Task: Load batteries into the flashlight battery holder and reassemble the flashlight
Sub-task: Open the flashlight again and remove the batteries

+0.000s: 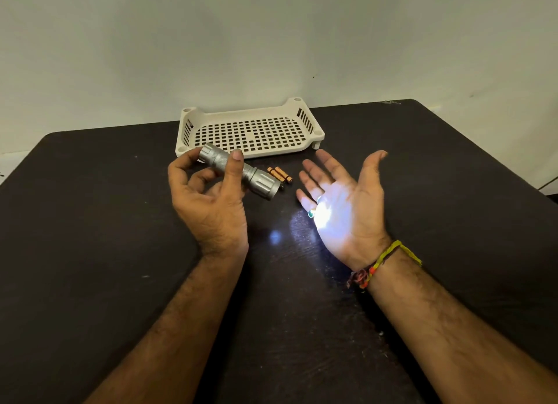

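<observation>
Left hand [208, 192] grips the lit flashlight [241, 174], aiming its beam onto the flat, empty right hand [341, 204], apparently as a function check.

left hand [208, 198] gripping lit silver flashlight [241, 171], beam on flat right palm [341, 207]

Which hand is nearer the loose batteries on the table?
Left. The left hand holds the flashlight, whose head sits right beside the batteries. The right hand is open, palm up, farther to their right.
</observation>
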